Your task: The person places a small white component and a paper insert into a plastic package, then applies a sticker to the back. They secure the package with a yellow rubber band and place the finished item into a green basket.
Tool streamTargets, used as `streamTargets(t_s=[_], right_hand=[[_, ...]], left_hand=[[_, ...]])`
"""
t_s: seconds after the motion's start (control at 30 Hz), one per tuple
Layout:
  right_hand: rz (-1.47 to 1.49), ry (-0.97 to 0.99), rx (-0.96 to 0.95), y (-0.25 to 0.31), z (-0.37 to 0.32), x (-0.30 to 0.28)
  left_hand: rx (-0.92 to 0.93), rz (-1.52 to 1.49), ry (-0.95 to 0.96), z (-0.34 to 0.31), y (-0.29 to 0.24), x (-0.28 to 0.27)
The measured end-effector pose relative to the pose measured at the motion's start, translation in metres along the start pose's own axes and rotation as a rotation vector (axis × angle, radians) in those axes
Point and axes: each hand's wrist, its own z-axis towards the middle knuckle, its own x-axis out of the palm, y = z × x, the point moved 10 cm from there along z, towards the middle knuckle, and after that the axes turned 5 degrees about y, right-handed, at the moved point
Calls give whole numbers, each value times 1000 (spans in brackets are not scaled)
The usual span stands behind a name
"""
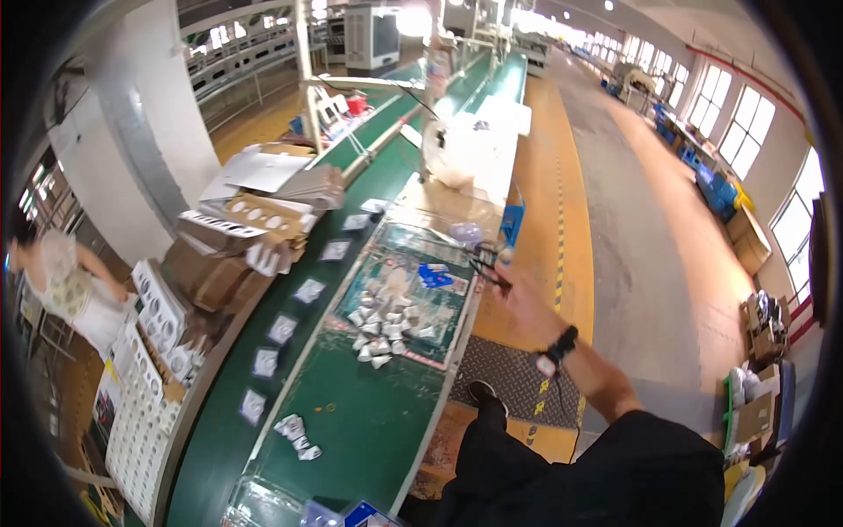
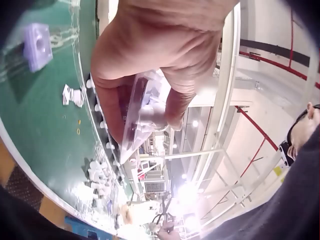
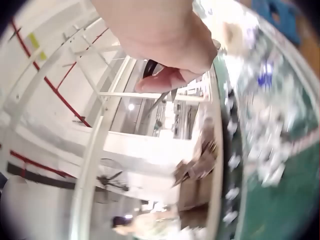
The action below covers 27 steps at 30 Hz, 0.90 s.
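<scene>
My right hand (image 1: 525,303) grips scissors (image 1: 486,262) over the bench's right edge, near the far end of a clear mat. In the right wrist view the scissors' dark handle loop (image 3: 149,68) sits at the fingers, with the metal blades pointing away. My left hand (image 2: 155,47) appears only in its own wrist view. Its fingers and thumb hold a clear plastic piece (image 2: 131,125) with pale, shiny contents; I cannot tell its kind. On the mat lies a heap of small white parts (image 1: 383,327), beside a bright blue item (image 1: 434,275).
Small white packets (image 1: 309,291) lie in a row along the green belt (image 1: 224,439). Several white pieces (image 1: 299,436) lie nearer me. Cardboard and white perforated trays (image 1: 140,413) are stacked beyond the belt, where another person (image 1: 70,281) stands. A blue stool (image 1: 512,223) is at the right.
</scene>
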Motion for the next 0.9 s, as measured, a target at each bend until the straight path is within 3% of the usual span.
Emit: streamTargets(t_s=[0.1, 0.27, 0.4, 0.43, 0.5, 0.57, 0.63, 0.67, 0.73, 0.77, 0.83, 0.9], right_hand=[[-321, -121, -120, 64, 121, -101], [-470, -89, -190, 111, 293, -187], [-575, -11, -129, 85, 400, -222], [-644, -26, -128, 77, 419, -227], [-725, 26, -281, 54, 467, -244], [-1119, -140, -431, 66, 468, -240], [-1497, -127, -518, 71, 469, -228], [-1573, -68, -672, 75, 465, -217], [-1520, -61, -594, 79, 467, -218], [-1451, -58, -723, 93, 446, -206], [-1366, -25, -752, 103, 404, -182], [-1298, 261, -387, 65, 367, -145]], left_hand=[[-31, 138, 16, 21, 15, 111], [-101, 430, -24, 23, 11, 272], [-73, 265, -144, 8, 34, 306], [-96, 338, -148, 11, 39, 310], [-170, 482, -183, 2, 44, 312], [-161, 310, -244, 3, 32, 343], [-176, 267, -234, 9, 26, 362], [-172, 259, -258, 9, 24, 366], [-164, 232, -317, 5, 27, 362], [-126, 103, -366, 2, 35, 355], [-29, -150, -442, -1, 45, 340], [0, -226, -471, -1, 42, 330]])
